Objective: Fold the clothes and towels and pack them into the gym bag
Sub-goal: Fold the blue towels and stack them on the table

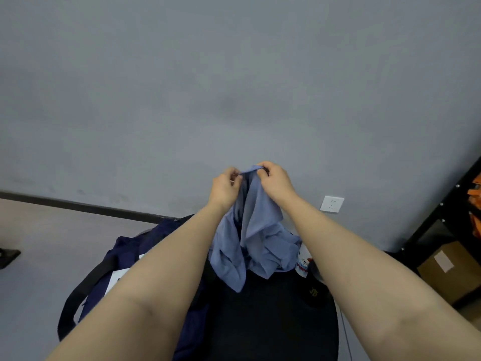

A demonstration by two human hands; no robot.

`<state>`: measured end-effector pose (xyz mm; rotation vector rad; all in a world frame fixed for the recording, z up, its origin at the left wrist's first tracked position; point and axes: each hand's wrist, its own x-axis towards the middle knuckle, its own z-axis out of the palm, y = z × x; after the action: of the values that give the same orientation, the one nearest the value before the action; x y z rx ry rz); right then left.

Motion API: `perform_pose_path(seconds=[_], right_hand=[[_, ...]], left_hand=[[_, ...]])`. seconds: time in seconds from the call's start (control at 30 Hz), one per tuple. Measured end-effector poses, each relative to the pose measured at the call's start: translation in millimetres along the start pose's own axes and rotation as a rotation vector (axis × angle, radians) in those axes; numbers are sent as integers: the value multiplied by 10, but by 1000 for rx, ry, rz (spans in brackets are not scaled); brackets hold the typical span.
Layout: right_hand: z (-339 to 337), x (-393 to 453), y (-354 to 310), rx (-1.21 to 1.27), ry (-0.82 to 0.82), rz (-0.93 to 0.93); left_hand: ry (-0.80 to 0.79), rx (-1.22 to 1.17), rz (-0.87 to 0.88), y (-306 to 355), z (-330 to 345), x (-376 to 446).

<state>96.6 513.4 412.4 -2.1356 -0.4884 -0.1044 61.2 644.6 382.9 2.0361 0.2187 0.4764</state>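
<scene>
- Left hand, centre of the frame: raised in front of the wall, fingers curled, pinching the top edge of the light blue garment from its left side.
- Right hand, just right of the left hand: fingers curled over the same top edge, pinching it; the two hands are close together with a narrow ridge of cloth between them.
- Light blue garment, centre: hangs from both hands in loose vertical folds, unfolded and bunched; its lower part drapes onto the black surface in the lower centre of the frame.
- Navy gym bag, lower left of centre: lies partly behind the left forearm, with a black strap looping toward the lower left; a white sheet shows beside it. Whether the bag is open cannot be told.
- White item with a red and blue print, right of the garment's lower edge: mostly hidden by the right forearm.
- Dark item with a yellow mark, lower right of centre: lies on the black surface below the right forearm.
- Wall socket, right of centre: mounted on the grey wall.
- Black shelf frame, right edge: holds a cardboard box and orange material.
</scene>
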Motion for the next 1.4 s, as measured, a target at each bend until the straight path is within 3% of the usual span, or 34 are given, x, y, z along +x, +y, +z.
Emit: perform_pose_path(seconds=[0.13,0.27,0.37,0.53,0.7,0.87,1.1,1.27,1.4], right_hand=[[-177,-58,-125,-218,-49,-34],[-314,-218,-168,-342,-21,93],[-426,-300,-241,-251,76,179],[-626,-319,-630,-111,160,113],[-790,-311,-1064,-5,248,70],[-871,-421,-1250,30,220,4],[-918,-617,-1532,-168,156,-66],[-1008,-806,-1656,-104,148,-130],[-1106,-969,-1666,10,116,-109]], left_hand=[[68,-68,4,389,-249,87],[102,-148,4,739,-451,58],[126,-187,-15,894,-601,14],[185,-172,-109,984,-807,-70],[190,-384,-135,1246,-951,-180],[71,-153,-83,1432,-1064,-281],[-338,-121,34,1669,-1112,-704],[-107,-17,127,1847,-1166,-920],[-39,-125,89,1997,-1278,-1085]])
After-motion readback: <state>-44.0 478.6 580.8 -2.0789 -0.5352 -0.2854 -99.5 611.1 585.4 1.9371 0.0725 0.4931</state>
